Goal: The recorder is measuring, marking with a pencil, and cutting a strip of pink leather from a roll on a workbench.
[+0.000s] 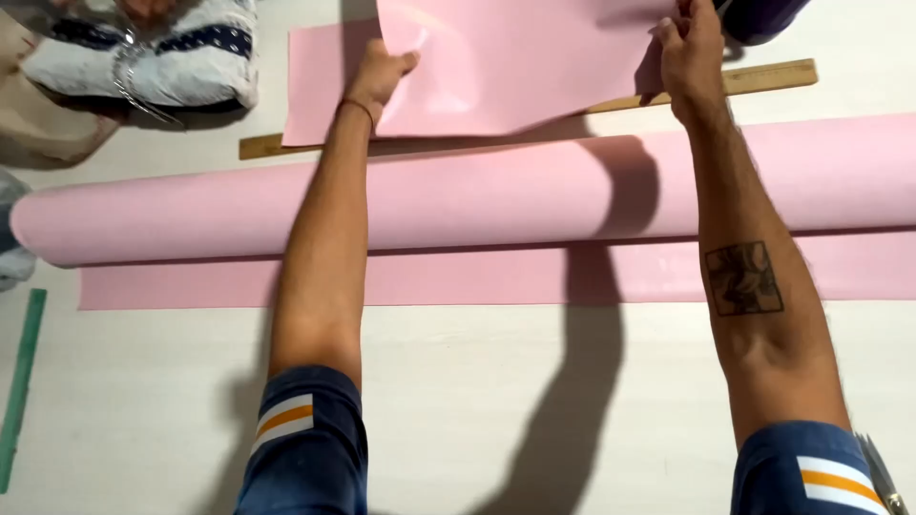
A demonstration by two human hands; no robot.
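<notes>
A long pink roll (477, 205) lies across the worktop (458, 381) nearer the person than the fingers. Beyond it, the left hand (377, 78) and right hand (689, 52) each pinch a side edge of a pink sheet (515, 67), raised over a wooden ruler (763, 76); it looks light, floppy and glossy, best held by its edges. No containers show.

Sheet (506, 67) over ruler (763, 76), roll (477, 205) nearer, bundle (153, 52) far left

Pink sheet (515, 67) & roll (477, 205), green ruler (21, 381), navy sleeves (305, 458) (white/orange stripes).
</notes>
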